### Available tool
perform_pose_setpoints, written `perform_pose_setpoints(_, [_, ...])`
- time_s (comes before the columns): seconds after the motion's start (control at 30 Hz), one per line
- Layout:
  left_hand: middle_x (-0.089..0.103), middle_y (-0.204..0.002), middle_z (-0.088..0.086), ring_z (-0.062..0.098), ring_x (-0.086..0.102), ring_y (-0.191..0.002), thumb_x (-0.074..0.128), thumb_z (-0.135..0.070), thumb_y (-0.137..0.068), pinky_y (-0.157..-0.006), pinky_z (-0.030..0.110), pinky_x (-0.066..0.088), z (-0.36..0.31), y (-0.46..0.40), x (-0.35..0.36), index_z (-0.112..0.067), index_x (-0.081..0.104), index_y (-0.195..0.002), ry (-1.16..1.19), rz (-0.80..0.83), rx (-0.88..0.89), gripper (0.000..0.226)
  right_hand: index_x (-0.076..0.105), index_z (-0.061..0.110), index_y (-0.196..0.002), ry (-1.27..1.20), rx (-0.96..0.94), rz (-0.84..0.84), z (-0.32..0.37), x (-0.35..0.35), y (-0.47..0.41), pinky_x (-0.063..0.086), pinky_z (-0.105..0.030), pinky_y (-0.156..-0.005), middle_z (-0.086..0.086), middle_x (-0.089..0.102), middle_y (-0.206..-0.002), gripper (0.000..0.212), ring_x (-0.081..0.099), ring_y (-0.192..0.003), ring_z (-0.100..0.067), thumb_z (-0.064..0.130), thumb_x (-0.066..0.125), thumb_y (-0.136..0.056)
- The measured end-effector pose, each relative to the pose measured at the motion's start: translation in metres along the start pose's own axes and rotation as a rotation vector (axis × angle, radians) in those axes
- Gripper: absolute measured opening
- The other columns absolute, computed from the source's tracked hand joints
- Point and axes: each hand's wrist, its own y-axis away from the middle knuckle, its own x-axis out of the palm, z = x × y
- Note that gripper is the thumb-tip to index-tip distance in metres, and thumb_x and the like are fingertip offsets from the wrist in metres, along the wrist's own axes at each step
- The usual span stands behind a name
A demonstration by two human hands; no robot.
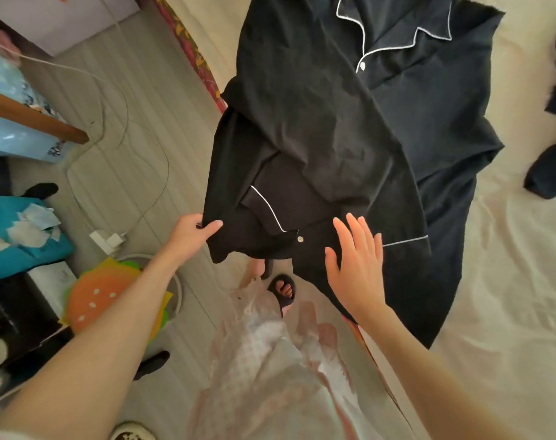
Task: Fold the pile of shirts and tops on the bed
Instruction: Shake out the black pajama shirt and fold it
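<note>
So the dark shirt (349, 122) with the white piping is spread across the near-left part of the bed (508, 281), collar pointing toward the far edge and its left side hanging past the bed's left edge over the floor (137, 90). The left hand (195, 230) pinches the hem corner out there, off the edge, thumb on top and fingers curled under the cloth. The right hand (356, 265) is wide open, fingers straight and spread, flat against the lower front of the shirt just beside the white button (300, 239). One panel is doubled over so a second line of piping shows under the top layer.

Room to work: the right half of the bed is mostly bare cream sheet, a bit wrinkled, with more dark clothes (553, 147) bunched at the right edge, well apart from the shirt. Can't really tell what those pieces are, they're cut off by the frame.

Floor side is tighter. A white cable (118, 100) loops over the pale floorboards to a white charger brick (107, 239). A teal box (22, 236) sits near the left with crumpled white paper scraps on top. Next to it there's a burger-shaped cushion (105, 300) resting on a round white stool or bin. A patterned red strip runs along the bed's left edge. The person is standing right at the near edge in a pale pink garment and dark slippers (283, 292).
</note>
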Motion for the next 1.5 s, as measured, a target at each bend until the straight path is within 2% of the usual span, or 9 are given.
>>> perform_pose_setpoints(0.3, [0.055,-0.111,0.002,0.013,0.050,-0.100,0.051,-0.020,-0.096,-0.081,0.024,0.039,-0.013,0.048,-0.006,-0.006,0.050,-0.120,0.042,-0.098,0.147,0.028,0.051,0.016,-0.134,-0.434,0.164,0.315,0.037,0.012,0.047,0.034,-0.023,-0.103,0.002,0.053,-0.135,0.037,0.046,-0.125,-0.014,0.025,0.046,-0.098])
perform_pose_setpoints(0.4, [0.058,-0.115,0.001,0.016,0.055,-0.104,0.058,-0.013,-0.092,-0.086,0.030,0.046,-0.009,0.064,-0.010,-0.013,0.050,-0.116,0.138,0.071,0.079,0.025,0.056,0.015,-0.128,-0.773,0.395,0.436,0.069,0.021,0.054,0.045,-0.039,-0.101,-0.002,0.060,-0.126,0.034,0.055,-0.117,-0.019,0.026,0.045,-0.098])
perform_pose_setpoints(0.63, [0.057,-0.101,0.010,0.024,0.058,-0.097,0.060,-0.010,-0.089,-0.084,0.033,0.047,0.006,0.094,0.002,0.000,0.060,-0.105,-0.138,-0.024,0.223,0.018,0.060,0.014,-0.120,-1.302,0.577,0.357,0.116,0.024,0.071,0.052,-0.019,-0.079,0.004,0.065,-0.103,0.027,0.062,-0.096,-0.008,0.024,0.047,-0.099])
perform_pose_setpoints(0.77, [0.044,-0.088,0.005,0.021,0.048,-0.078,0.057,-0.012,-0.092,-0.069,0.024,0.035,0.001,0.108,0.003,0.003,0.061,-0.090,-0.318,-0.172,0.432,0.016,0.064,0.017,-0.110,-1.259,0.515,0.259,0.130,0.015,0.058,0.054,-0.027,-0.083,0.002,0.067,-0.097,0.021,0.064,-0.093,-0.013,0.025,0.048,-0.098])
perform_pose_setpoints(0.9, [0.047,-0.086,0.010,0.026,0.051,-0.065,0.059,-0.005,-0.089,-0.058,0.034,0.038,-0.004,0.121,0.002,0.002,0.058,-0.084,-0.452,-0.225,0.661,0.009,0.065,0.022,-0.091,-1.063,0.423,0.236,0.145,0.001,0.034,0.053,-0.039,-0.087,0.009,0.065,-0.080,0.026,0.066,-0.089,-0.015,0.046,0.053,-0.091])
perform_pose_setpoints(1.03, [0.052,-0.089,0.013,0.024,0.055,-0.066,0.058,-0.003,-0.089,-0.055,0.031,0.042,-0.003,0.125,-0.002,0.002,0.059,-0.089,-0.468,-0.222,0.730,0.005,0.062,0.007,-0.073,-0.887,0.403,0.321,0.150,-0.010,0.008,0.055,-0.038,-0.077,-0.012,0.066,-0.075,0.033,0.067,-0.073,-0.020,0.036,0.060,-0.088])
perform_pose_setpoints(1.23, [0.059,-0.104,0.007,0.022,0.057,-0.091,0.053,-0.010,-0.093,-0.068,0.021,0.038,0.007,0.122,-0.001,-0.006,0.051,-0.110,-0.203,-0.154,0.349,0.018,0.057,0.007,-0.091,-1.176,0.539,0.490,0.150,-0.022,-0.009,0.055,-0.025,-0.064,-0.010,0.063,-0.083,0.005,0.063,-0.064,-0.016,0.012,0.056,-0.093])
perform_pose_setpoints(1.33, [0.063,-0.104,0.010,0.026,0.059,-0.100,0.055,-0.015,-0.093,-0.071,0.024,0.040,0.016,0.118,-0.003,-0.004,0.054,-0.115,-0.232,-0.061,0.181,0.024,0.054,0.002,-0.119,-1.302,0.614,0.482,0.149,-0.026,-0.010,0.055,-0.025,-0.063,-0.009,0.058,-0.085,0.027,0.064,-0.076,-0.023,0.011,0.057,-0.093])
perform_pose_setpoints(1.5, [0.062,-0.087,0.004,0.025,0.060,-0.086,0.059,-0.018,-0.091,-0.068,0.028,0.041,0.035,0.128,-0.021,0.000,0.062,-0.100,-0.173,-0.034,0.155,0.020,0.052,-0.001,-0.120,-1.374,0.676,0.388,0.145,-0.024,-0.012,0.053,-0.029,-0.074,-0.016,0.060,-0.103,0.027,0.062,-0.103,-0.031,0.010,0.053,-0.096])
